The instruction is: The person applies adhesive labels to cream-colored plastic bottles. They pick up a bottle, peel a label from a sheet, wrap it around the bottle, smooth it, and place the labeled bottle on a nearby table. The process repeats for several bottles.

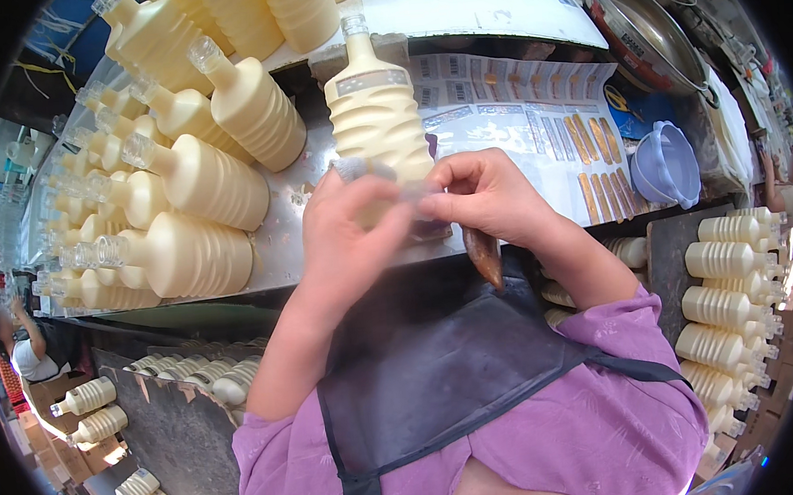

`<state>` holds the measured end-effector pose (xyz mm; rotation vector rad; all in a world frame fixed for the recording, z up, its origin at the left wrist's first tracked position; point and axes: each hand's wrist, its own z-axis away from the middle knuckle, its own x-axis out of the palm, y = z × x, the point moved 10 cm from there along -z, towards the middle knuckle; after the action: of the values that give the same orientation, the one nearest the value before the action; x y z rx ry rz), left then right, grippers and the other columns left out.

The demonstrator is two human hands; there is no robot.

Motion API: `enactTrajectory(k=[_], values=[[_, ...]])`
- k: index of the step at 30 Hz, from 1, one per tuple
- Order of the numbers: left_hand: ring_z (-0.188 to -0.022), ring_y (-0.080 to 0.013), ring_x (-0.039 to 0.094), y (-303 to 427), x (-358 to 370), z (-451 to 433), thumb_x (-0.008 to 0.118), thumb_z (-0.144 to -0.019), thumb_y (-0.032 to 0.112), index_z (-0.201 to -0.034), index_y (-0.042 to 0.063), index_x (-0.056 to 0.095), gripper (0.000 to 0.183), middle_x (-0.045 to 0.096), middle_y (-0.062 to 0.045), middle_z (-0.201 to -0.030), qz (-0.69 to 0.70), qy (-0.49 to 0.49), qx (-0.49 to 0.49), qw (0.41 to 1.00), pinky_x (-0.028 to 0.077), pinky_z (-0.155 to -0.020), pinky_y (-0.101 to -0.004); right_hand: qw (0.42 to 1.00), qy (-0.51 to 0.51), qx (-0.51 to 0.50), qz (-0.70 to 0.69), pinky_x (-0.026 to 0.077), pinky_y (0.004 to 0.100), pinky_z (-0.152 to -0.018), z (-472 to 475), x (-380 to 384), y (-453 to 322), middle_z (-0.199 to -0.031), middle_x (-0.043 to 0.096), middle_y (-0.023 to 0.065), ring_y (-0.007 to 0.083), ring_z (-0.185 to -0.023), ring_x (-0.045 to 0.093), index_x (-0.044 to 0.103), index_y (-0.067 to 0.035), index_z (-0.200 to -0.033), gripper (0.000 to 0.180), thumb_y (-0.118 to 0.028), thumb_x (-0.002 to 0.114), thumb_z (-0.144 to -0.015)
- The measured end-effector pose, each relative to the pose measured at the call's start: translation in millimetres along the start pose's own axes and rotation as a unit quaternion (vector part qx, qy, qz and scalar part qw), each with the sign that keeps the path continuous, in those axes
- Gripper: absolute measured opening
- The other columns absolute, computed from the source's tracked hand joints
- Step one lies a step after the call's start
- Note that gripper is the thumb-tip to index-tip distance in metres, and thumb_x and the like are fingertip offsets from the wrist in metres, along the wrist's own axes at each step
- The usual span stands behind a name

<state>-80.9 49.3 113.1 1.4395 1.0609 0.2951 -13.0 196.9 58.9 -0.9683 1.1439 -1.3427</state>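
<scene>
A cream ribbed bottle (379, 121) with a clear threaded neck lies in front of me, its neck on a small block and a patterned label strip (371, 82) at its shoulder. At its near end my left hand (360, 215), blurred, has its fingers curled; a grey cloth (363, 169) shows beside them. My right hand (475, 194) pinches a small, blurred, translucent piece at the bottle's base, between the two hands. Below that hand a brown, pointed tool handle (483, 255) sticks out, seemingly held in its palm. Sheets of label strips (532, 110) lie to the right.
Many cream bottles (197, 254) are stacked at left. At right are a light-blue plastic basket (665, 165), yellow-handled scissors (617, 99) and a large metal pan (650, 23). More bottles (721, 297) lie stacked below right. A person (31, 342) is at far left.
</scene>
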Motion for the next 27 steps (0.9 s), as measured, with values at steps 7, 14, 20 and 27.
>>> enactTrajectory(k=[7,14,20,27], values=[[-0.091,-0.0177,0.055,0.6,-3.5,-0.8,0.077,-0.081,0.011,-0.089,0.004,0.07,0.013,0.059,-0.005,-0.095,0.018,0.005,-0.021,1.0,0.044,-0.083,-0.031,0.989,-0.057,0.016,-0.134,0.046,0.0217,-0.058,10.1,6.3,-20.0,-0.082,0.067,-0.0008,0.0048,-0.07,0.059,0.072,0.0,-0.116,0.029,-0.01,0.072,-0.089],[-0.092,-0.0143,0.055,-1.3,-7.1,-2.7,0.076,-0.083,0.008,-0.091,0.004,0.071,0.011,0.061,-0.004,-0.099,-0.054,0.047,0.035,0.997,0.044,-0.085,-0.0287,0.995,0.024,0.032,-0.094,0.045,0.0191,-0.053,1.5,-9.5,-11.6,-0.075,0.068,-0.0009,0.0022,-0.064,0.061,0.075,0.0,-0.1,0.014,-0.013,0.075,-0.095],[-0.093,-0.0204,0.058,-45.8,-18.1,4.0,0.07,-0.089,0.012,-0.112,0.004,0.069,0.024,0.063,-0.009,-0.105,0.072,0.153,-0.063,0.984,0.049,-0.087,-0.0338,0.796,0.181,-0.444,0.369,0.053,0.0302,-0.054,37.4,11.0,-65.6,-0.107,0.075,0.0155,0.0221,-0.065,0.068,0.074,-0.001,-0.107,0.021,-0.003,0.071,-0.087],[-0.111,-0.0225,0.051,-69.4,-1.1,11.9,0.073,-0.091,0.026,-0.136,0.002,0.052,0.056,0.054,-0.013,-0.124,0.06,0.171,-0.089,0.979,0.047,-0.095,-0.0354,0.685,0.14,-0.462,0.546,0.051,0.0282,-0.053,53.7,47.7,-48.6,-0.119,0.072,0.0096,0.0129,-0.062,0.064,0.074,-0.004,-0.109,0.032,-0.009,0.07,-0.078]])
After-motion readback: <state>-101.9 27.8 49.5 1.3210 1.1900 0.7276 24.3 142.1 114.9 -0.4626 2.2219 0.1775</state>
